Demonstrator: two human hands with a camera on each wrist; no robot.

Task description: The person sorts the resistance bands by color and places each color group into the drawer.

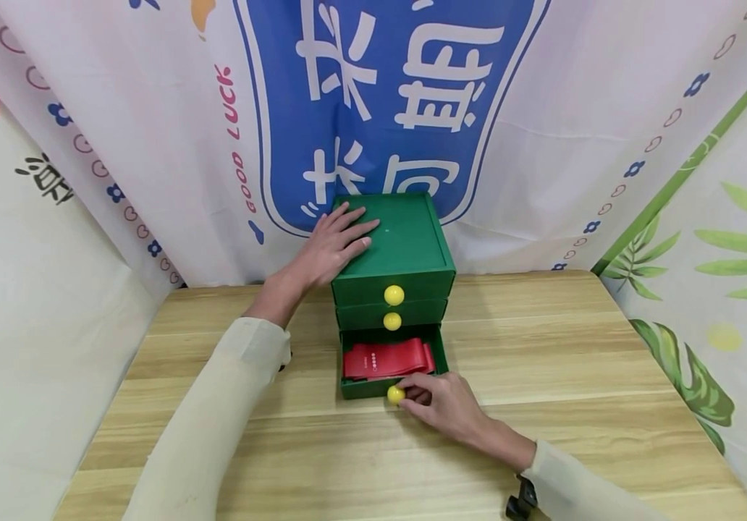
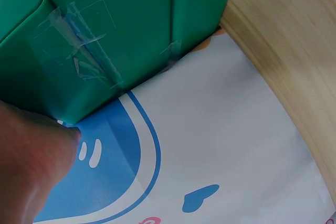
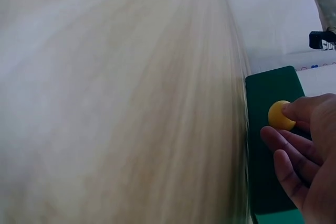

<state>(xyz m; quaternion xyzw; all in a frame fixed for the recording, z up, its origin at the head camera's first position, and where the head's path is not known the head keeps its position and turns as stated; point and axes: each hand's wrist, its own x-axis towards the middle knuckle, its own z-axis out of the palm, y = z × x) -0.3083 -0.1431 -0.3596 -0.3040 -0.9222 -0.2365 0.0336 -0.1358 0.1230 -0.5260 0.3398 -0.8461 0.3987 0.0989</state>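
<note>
A green three-drawer box (image 1: 406, 242) stands at the back of the table, with a round yellow knob on each drawer. My left hand (image 1: 332, 250) rests on its top near the left edge, fingers spread and fairly straight. The bottom drawer (image 1: 365, 390) is pulled out, and a folded red band (image 1: 389, 359) with small white print lies in it. With thumb and fingers my right hand (image 1: 448, 407) pinches the bottom drawer's yellow knob (image 1: 396, 395). In the right wrist view the thumb lies on that knob (image 3: 280, 115). Clear tape (image 2: 86, 45) shows on the box's side in the left wrist view.
The upper two drawers, with yellow knobs (image 1: 394, 295), are closed. A wood-grain table (image 1: 530, 347) lies under the box. Directly behind the box hangs a white cloth (image 1: 543, 145) with a blue printed panel. More printed cloth (image 1: 725, 239) flanks the right side.
</note>
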